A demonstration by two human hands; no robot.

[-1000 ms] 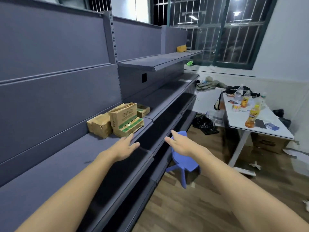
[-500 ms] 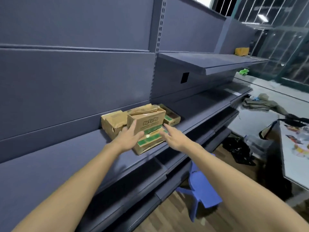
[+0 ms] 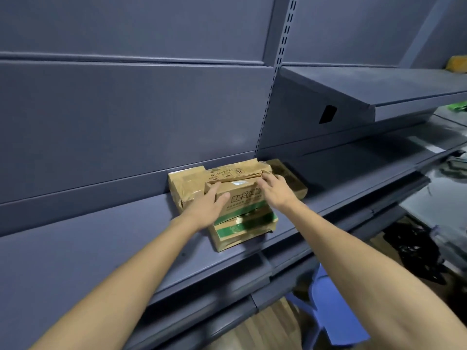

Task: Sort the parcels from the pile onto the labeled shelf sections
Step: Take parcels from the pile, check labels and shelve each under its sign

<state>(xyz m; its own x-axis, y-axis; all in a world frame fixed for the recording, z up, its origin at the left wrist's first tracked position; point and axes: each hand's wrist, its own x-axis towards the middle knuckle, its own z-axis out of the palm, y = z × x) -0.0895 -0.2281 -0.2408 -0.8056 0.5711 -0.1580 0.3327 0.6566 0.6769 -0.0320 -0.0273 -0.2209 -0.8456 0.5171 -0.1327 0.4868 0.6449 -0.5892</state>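
A pile of cardboard parcels sits on the grey shelf (image 3: pixel 101 248) against its back panel. The top parcel (image 3: pixel 242 195), brown with a green band, rests on a flatter green-striped parcel (image 3: pixel 242 228). My left hand (image 3: pixel 207 205) presses against the top parcel's left side, thumb on its front. My right hand (image 3: pixel 275 188) lies on its right top edge. A plain taped box (image 3: pixel 185 185) stands behind on the left, a darker flat box (image 3: pixel 290 178) on the right. Behind the top parcel leans a folded carton (image 3: pixel 235 170).
An upright slotted post (image 3: pixel 273 79) divides the shelf bays. A higher shelf (image 3: pixel 379 97) juts out on the right. Lower shelves step out below. A blue plastic stool (image 3: pixel 333 311) stands on the wooden floor at lower right, with dark bags (image 3: pixel 414 251) beyond it.
I have stepped closer to the shelf. Both hands went from hovering in the air to resting on the two sides of the top parcel.
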